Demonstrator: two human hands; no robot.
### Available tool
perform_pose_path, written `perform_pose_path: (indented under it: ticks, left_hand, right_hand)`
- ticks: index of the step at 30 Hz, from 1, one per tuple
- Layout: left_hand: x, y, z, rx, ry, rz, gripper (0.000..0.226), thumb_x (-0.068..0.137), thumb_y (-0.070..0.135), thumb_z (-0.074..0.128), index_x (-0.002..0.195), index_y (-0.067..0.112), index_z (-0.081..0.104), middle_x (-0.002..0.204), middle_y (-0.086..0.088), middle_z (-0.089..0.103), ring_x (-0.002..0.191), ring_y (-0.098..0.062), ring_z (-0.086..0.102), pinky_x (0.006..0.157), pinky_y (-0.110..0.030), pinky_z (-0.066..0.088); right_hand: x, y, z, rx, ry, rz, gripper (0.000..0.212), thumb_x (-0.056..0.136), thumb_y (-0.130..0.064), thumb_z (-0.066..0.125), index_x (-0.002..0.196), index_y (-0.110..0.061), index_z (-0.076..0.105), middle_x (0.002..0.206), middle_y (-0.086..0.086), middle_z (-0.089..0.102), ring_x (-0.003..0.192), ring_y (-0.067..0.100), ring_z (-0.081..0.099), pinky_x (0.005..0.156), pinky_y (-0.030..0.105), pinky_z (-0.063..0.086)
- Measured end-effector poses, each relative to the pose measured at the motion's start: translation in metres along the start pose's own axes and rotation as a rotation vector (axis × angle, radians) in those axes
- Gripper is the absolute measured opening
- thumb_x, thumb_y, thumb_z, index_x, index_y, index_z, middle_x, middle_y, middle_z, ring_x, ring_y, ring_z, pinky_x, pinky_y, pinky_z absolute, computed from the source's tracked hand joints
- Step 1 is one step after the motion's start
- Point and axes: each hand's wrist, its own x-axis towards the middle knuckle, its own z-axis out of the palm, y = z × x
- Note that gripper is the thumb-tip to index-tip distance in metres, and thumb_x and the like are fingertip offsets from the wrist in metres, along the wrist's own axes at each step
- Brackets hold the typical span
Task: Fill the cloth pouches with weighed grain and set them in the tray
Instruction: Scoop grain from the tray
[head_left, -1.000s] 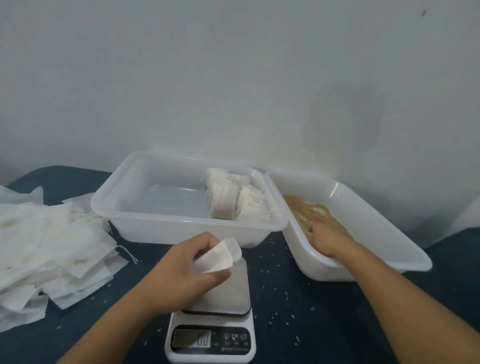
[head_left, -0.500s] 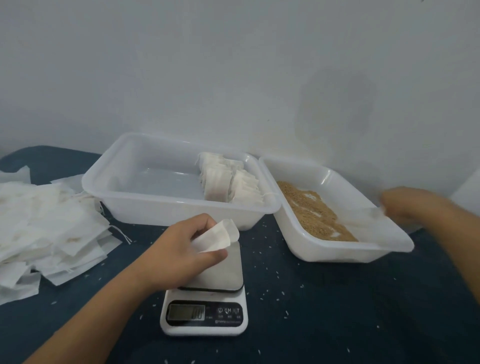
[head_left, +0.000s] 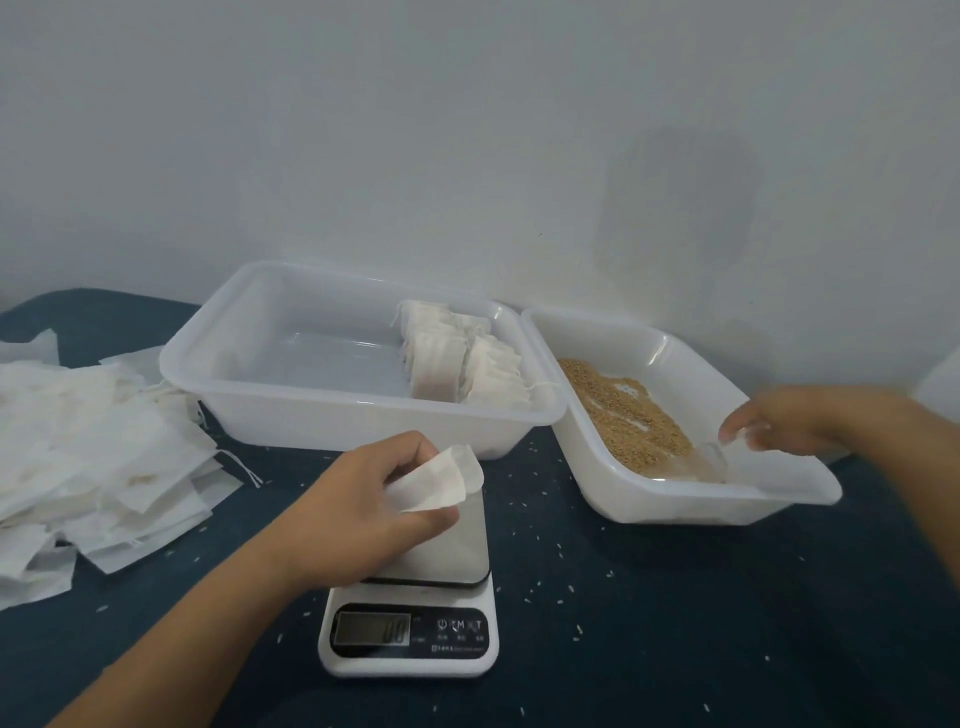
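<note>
The empty cloth pouch (head_left: 435, 480) sits pinched in the left hand (head_left: 358, 512), mouth held open just above the plate of the scale (head_left: 415, 587), whose display looks near zero; the left grip is closed on the pouch. The right hand (head_left: 789, 418) reaches over the tub of grain (head_left: 628, 410); its grip seems to pinch a small clear scoop (head_left: 706, 460), though blur makes this uncertain. The step in hand is likely scooping; to do it well, take a modest load, carry it level across the gap, and pour slowly into the open mouth, since loose grains already dot the dark worktop (head_left: 649, 597). Filled pouches (head_left: 462, 358) stand at the right end of the tray (head_left: 260, 387); empty pouches (head_left: 93, 447) lie heaped at the left.
</note>
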Motion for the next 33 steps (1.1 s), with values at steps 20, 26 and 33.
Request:
perform_pose_path:
  ticks: [20,26,33]
  left_hand:
    - [-0.001,0.003,-0.002,-0.072,-0.064,-0.035,0.018,0.083,0.037,0.077,0.088,0.040,0.061,0.091,0.019,0.067,0.084,0.001,0.062,0.069,-0.010,0.045]
    - [0.001,0.002,0.001,-0.111,-0.005,-0.106,0.019,0.080,0.042,0.076,0.089,0.038,0.060,0.092,0.017,0.067,0.082,0.001,0.061,0.066,-0.009,0.044]
    - [0.002,0.000,0.003,-0.363,0.008,-0.149,0.041,0.069,0.053,0.075,0.104,0.034,0.066,0.090,0.001,0.067,0.077,-0.003,0.059,0.070,-0.015,0.045]
  right_hand:
    - [0.102,-0.151,-0.001,0.662,0.345,0.043,0.038,0.104,-0.035,0.062,0.129,-0.008,0.069,0.125,0.014,0.070,0.109,0.030,0.067,0.100,0.039,0.053]
    - [0.112,-0.148,0.007,0.797,0.336,0.132,0.041,0.098,-0.035,0.069,0.109,0.003,0.067,0.104,0.022,0.069,0.091,0.035,0.068,0.090,0.047,0.059]
    - [0.093,-0.129,0.014,0.940,0.441,0.149,0.040,0.103,-0.042,0.058,0.094,-0.003,0.063,0.078,0.007,0.059,0.070,0.022,0.056,0.065,0.035,0.043]
